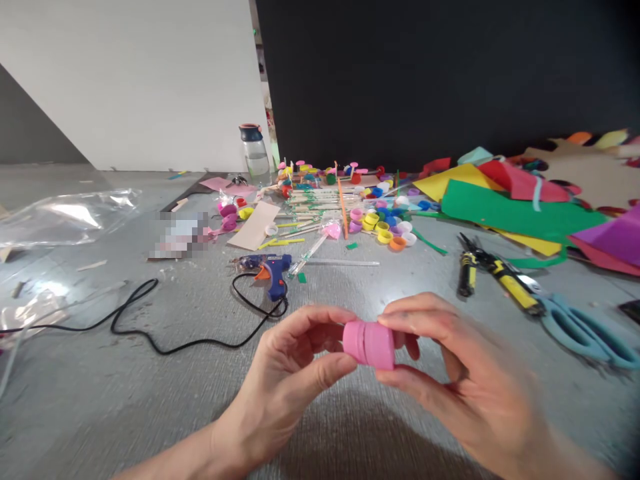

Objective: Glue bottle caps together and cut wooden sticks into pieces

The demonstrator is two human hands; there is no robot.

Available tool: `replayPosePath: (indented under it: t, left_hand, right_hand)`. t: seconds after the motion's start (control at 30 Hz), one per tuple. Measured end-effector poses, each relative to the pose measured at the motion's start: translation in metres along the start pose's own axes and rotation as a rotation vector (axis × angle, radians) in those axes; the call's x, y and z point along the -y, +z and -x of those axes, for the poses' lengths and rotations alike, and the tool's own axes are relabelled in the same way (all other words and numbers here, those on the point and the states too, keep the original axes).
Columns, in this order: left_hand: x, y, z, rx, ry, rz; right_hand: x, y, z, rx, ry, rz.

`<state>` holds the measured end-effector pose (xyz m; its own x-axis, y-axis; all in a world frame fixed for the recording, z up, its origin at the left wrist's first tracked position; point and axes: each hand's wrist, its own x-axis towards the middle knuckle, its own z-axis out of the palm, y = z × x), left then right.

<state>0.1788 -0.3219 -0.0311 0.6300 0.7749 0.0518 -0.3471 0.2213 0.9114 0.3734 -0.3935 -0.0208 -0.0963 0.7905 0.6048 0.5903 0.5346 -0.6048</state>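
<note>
Two pink bottle caps meet face to face above the near part of the grey table, with a thin seam between them. My left hand (295,377) pinches the left pink bottle cap (353,341) between thumb and fingers. The right pink bottle cap (380,345) is gripped by the thumb and fingers of my right hand (465,373). Whether anything lies between the caps is hidden. Beyond my hands, a blue hot glue gun (274,270) lies on its side with its black cord (170,350) trailing left.
Pliers (515,283) and blue-handled scissors (580,330) lie right. Behind them spread coloured sheets (520,210). Several loose bottle caps (384,237) and wrapped sticks (320,200) fill the middle back, near a water bottle (256,157). A clear plastic bag (70,217) lies left.
</note>
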Motion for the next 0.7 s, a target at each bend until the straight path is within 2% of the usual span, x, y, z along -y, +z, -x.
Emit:
replayPosePath:
  t: [0.7]
  left_hand:
    - [0.0015,-0.0018,0.0005,-0.019,0.081,-0.112]
  right_hand:
    - [-0.0009,-0.0004,0.0046,0.028,-0.001,0.034]
